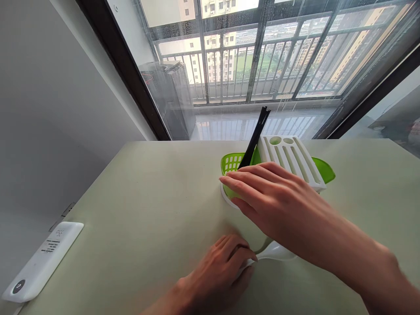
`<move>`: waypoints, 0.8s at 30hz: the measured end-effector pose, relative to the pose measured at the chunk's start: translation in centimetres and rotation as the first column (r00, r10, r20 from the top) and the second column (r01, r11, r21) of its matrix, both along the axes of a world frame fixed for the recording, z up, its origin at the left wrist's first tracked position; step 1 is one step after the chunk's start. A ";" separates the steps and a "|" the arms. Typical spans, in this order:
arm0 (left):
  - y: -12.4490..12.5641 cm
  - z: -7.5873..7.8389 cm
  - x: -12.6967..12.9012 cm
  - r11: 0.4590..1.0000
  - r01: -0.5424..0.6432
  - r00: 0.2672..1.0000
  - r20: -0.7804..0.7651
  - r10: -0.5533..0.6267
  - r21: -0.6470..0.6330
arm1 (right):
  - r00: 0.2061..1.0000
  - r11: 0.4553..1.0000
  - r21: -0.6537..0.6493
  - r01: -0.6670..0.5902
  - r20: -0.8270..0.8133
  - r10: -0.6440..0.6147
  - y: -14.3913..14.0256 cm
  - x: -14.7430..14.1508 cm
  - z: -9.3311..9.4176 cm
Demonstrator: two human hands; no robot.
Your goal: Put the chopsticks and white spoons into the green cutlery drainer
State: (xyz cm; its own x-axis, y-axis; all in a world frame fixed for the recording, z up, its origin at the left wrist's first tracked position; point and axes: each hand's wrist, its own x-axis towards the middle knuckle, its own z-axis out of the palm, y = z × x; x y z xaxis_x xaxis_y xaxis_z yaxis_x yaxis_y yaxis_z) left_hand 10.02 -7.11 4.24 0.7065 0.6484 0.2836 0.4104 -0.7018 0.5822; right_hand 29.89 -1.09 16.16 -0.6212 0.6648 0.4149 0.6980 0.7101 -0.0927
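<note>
My left hand [226, 269] is closed around the handle of a white spoon [277, 250] low over the table. The spoon's bowl points right, and its far end is partly hidden under my right forearm. My right hand [275, 194] is stretched out, palm down, fingers pointing left, in front of a green and white utensil holder [292, 157]. It covers the holder's lower front, so I cannot tell whether it touches it. Black chopsticks [256, 138] lean up out of the green perforated basket [232, 162] on the holder's left side.
The pale green table [157, 197] reaches back to a large window [229, 57] with a dark frame. At the table's left edge lies a white device [46, 260] with a round dark button. A grey wall [49, 109] rises on the left.
</note>
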 end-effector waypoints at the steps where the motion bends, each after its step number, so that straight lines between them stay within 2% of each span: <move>1: 0.0 0.0 0.0 1.000 0.001 1.000 0.000 -0.001 0.001 | 1.000 1.000 0.000 0.000 -0.002 0.000 0.0 0.0 0.0; 17: -0.1 0.3 0.1 0.999 0.012 0.999 -0.038 -0.010 0.038 | 0.999 1.000 -0.014 -0.027 -0.042 0.027 -0.2 0.1 0.2; 24: 0.0 -0.2 0.1 1.000 0.020 0.998 -0.062 -0.020 0.004 | 0.996 1.000 -0.011 -0.029 -0.080 0.028 -0.2 0.0 0.4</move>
State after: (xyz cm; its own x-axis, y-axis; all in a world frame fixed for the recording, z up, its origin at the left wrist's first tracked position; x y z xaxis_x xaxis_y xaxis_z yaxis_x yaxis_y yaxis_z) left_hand 10.08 -7.14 4.02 0.7355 0.6328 0.2422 0.4315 -0.7130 0.5527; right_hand 29.94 -1.28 16.55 -0.6056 0.6525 0.4555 0.6674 0.7282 -0.1560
